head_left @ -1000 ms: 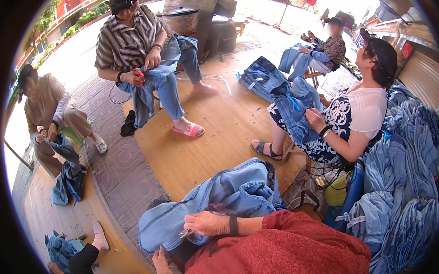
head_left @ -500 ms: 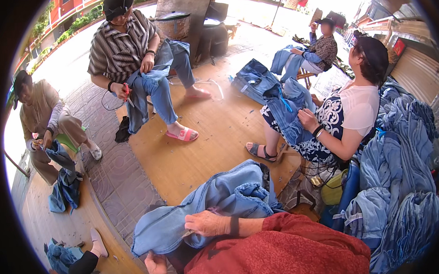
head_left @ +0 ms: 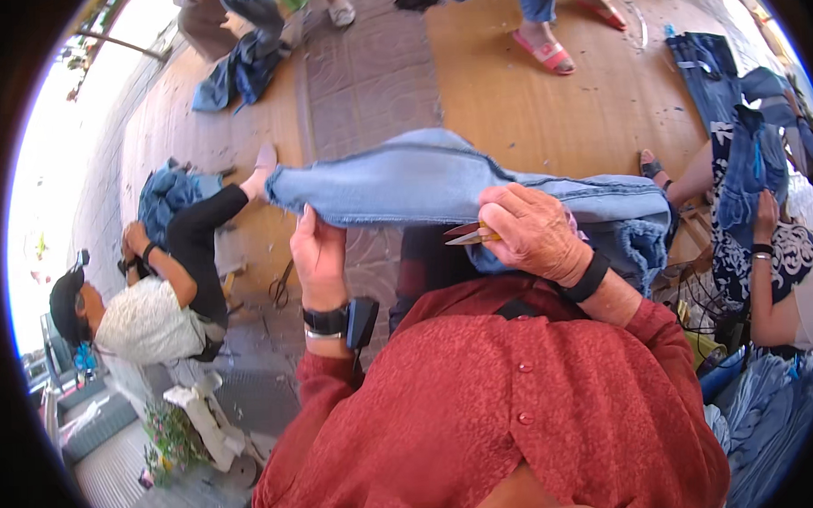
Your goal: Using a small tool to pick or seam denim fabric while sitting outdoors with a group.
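A light-blue denim garment [head_left: 400, 187] stretches across the centre of the frame, its frayed end at centre left and its bunched, darker-seamed part at centre right. The left hand [head_left: 320, 264] is at the garment's lower edge near that frayed end, fingers closed on the cloth with the thumb in front. The right hand [head_left: 531, 236] lies over the middle of the lower edge, its fingers wrapped round small snips [head_left: 464, 236] — the blades point left, slightly parted, just below the cloth. Whether those fingers also grip the denim, I cannot tell.

A black band [head_left: 590, 277] circles the right wrist; a dark device [head_left: 362, 323] sits beside the left one. A red shirt [head_left: 483, 386] fills the lower centre.

At left, a co-worker in a white top [head_left: 149, 321] sits with hands by a blue denim bundle [head_left: 176, 195]; dark scissors [head_left: 282, 283] lie nearby. Another denim heap [head_left: 239, 72] is at upper left. Pink sandals [head_left: 545, 54] rest on a tan board [head_left: 491, 103] at upper centre — and a pile of denim [head_left: 779, 420] fills the lower right.
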Motion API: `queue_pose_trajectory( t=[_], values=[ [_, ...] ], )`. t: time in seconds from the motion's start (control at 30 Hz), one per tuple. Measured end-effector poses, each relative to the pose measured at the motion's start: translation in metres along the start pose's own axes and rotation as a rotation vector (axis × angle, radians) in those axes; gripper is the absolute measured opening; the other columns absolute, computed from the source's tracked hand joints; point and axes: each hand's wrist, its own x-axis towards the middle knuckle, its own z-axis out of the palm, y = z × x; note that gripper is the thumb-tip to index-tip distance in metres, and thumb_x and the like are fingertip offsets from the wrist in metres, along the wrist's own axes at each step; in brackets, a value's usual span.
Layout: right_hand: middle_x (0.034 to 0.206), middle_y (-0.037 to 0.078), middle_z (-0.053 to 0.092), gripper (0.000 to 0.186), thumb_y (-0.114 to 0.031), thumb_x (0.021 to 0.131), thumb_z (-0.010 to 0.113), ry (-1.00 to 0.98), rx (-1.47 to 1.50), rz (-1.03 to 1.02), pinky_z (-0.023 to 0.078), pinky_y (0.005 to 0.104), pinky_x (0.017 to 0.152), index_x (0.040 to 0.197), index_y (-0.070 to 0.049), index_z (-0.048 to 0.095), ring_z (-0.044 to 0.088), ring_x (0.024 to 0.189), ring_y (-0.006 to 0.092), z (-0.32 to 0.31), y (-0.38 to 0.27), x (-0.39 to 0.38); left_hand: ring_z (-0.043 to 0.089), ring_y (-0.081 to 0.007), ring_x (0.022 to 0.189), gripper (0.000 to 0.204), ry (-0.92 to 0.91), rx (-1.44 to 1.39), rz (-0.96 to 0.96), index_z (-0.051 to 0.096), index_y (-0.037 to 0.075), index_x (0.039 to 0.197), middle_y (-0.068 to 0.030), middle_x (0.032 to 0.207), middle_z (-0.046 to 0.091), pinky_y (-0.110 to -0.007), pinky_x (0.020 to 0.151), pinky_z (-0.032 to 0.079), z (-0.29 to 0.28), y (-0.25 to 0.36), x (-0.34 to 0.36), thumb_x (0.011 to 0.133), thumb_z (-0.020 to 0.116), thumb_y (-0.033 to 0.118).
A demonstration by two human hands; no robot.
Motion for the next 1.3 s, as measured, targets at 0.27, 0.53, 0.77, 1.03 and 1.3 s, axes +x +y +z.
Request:
queue_pose_trajectory(
  t=[0.27,0.53,0.77,1.03,1.3],
  values=[
    [0.081,0.006,0.051,0.027,-0.003,0.067,0.061,-0.145,0.002,0.173,0.046,0.0328,0.060,0.091,-0.006,0.051,0.056,0.073,0.0226,0.017,0.018,-0.042,0.049,-0.0257,0.109,0.029,0.214,0.054,-0.013,0.045,0.001,0.116,-0.0120,0.119,0.052,-0.045,0.096,0.037,-0.066,-0.003,-0.014,0.089,0.046,0.008],
    [0.078,0.006,0.055,0.030,0.005,0.061,0.064,0.001,-0.005,0.332,0.047,0.0314,0.059,0.087,-0.007,0.055,0.058,0.070,0.0239,-0.015,0.027,-0.073,0.049,-0.0264,0.107,0.025,0.348,0.128,-0.072,0.048,0.000,0.111,-0.0124,0.115,0.054,-0.044,0.095,0.037,-0.068,-0.012,-0.003,0.091,0.044,0.013],
    [0.078,0.006,0.056,0.018,0.002,0.072,0.063,0.252,-0.009,0.609,0.044,0.0235,0.061,0.088,-0.002,0.056,0.055,0.065,0.0165,-0.060,0.039,-0.091,0.050,-0.0266,0.107,0.025,0.325,0.021,-0.186,0.047,-0.001,0.111,-0.0136,0.115,0.054,-0.042,0.091,0.041,-0.091,-0.006,0.001,0.092,0.040,0.014],
    [0.077,0.009,0.057,0.013,-0.005,0.076,0.063,0.143,-0.049,0.769,0.044,0.0271,0.067,0.087,-0.002,0.056,0.057,0.072,0.0177,-0.082,0.089,-0.109,0.051,-0.0265,0.106,0.025,0.331,0.049,-0.220,0.046,-0.001,0.111,-0.0144,0.114,0.053,-0.040,0.089,0.043,-0.086,-0.012,0.010,0.093,0.039,0.013],
    [0.088,0.016,0.056,0.014,-0.004,0.075,0.055,-0.099,0.047,0.490,0.044,0.0342,0.071,0.088,0.000,0.054,0.055,0.079,0.0324,-0.068,0.098,-0.101,0.056,-0.0173,0.091,0.015,0.330,0.420,-0.030,0.055,0.003,0.094,-0.0065,0.093,0.059,-0.033,0.082,0.046,-0.067,-0.005,-0.016,0.089,0.044,0.012]
  ],
)
